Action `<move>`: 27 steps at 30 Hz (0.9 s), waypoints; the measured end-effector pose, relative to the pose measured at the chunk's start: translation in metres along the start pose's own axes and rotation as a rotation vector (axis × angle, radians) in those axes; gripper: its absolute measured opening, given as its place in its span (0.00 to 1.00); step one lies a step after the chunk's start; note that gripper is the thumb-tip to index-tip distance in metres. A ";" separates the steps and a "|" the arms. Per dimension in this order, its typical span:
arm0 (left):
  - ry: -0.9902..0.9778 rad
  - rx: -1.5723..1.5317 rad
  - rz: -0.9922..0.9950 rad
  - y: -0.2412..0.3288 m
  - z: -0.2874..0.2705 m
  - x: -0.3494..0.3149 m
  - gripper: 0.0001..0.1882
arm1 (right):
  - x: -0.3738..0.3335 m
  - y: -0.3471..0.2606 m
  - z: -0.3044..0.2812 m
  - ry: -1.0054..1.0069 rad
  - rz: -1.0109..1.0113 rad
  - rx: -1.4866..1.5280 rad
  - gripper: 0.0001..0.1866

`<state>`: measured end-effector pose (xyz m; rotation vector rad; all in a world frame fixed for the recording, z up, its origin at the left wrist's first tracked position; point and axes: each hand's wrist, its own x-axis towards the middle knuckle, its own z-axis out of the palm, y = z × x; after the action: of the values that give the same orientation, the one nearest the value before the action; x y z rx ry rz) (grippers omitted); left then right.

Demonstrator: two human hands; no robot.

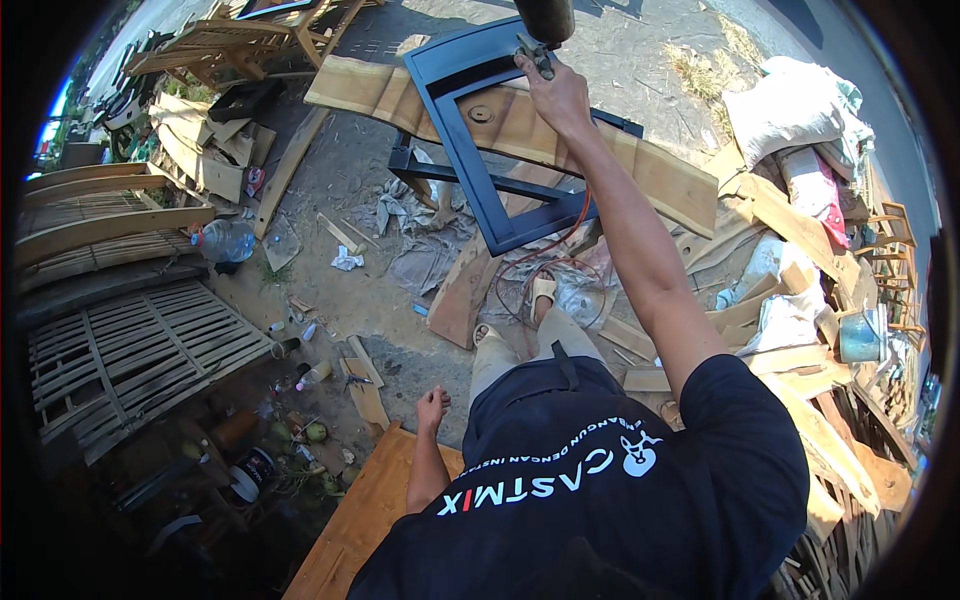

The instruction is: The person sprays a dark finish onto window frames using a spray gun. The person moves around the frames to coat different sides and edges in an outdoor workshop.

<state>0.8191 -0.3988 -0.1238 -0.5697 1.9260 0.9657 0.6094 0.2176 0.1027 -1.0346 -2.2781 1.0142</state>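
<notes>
1. One spray gun [546, 24] is gripped by the right hand [560, 97].
2. The left hand [431, 408] is held loosely curled.
3. One black frame [462, 155] is laid across one plank's [360, 92] two long edges.

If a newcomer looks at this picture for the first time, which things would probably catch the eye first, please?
Probably the dark rectangular frame at the upper middle, over a long wooden plank. Near the frame's upper end, the right hand grips what looks like a spray gun. At the upper right, a bulky white sack stands out brightly.
</notes>
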 end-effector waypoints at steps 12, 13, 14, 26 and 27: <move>-0.149 0.202 0.186 0.037 -0.057 0.047 0.18 | -0.280 0.056 -0.097 -0.112 0.279 0.545 0.22; -0.133 0.227 0.236 0.041 -0.071 0.057 0.18 | -0.312 0.055 -0.097 -0.100 0.294 0.554 0.22; -0.145 0.224 0.238 0.046 -0.085 0.064 0.19 | -0.343 0.053 -0.095 -0.100 0.252 0.512 0.19; -0.174 0.573 0.444 0.101 -0.129 0.076 0.26 | -0.459 0.056 -0.026 0.041 0.075 0.530 0.15; -0.182 0.598 0.458 0.100 -0.122 0.071 0.26 | -0.458 0.060 -0.026 0.052 0.079 0.532 0.15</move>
<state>0.6516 -0.4392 -0.1068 0.3053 2.0797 0.6226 0.9390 -0.0996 0.0336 -0.9062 -1.7832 1.4968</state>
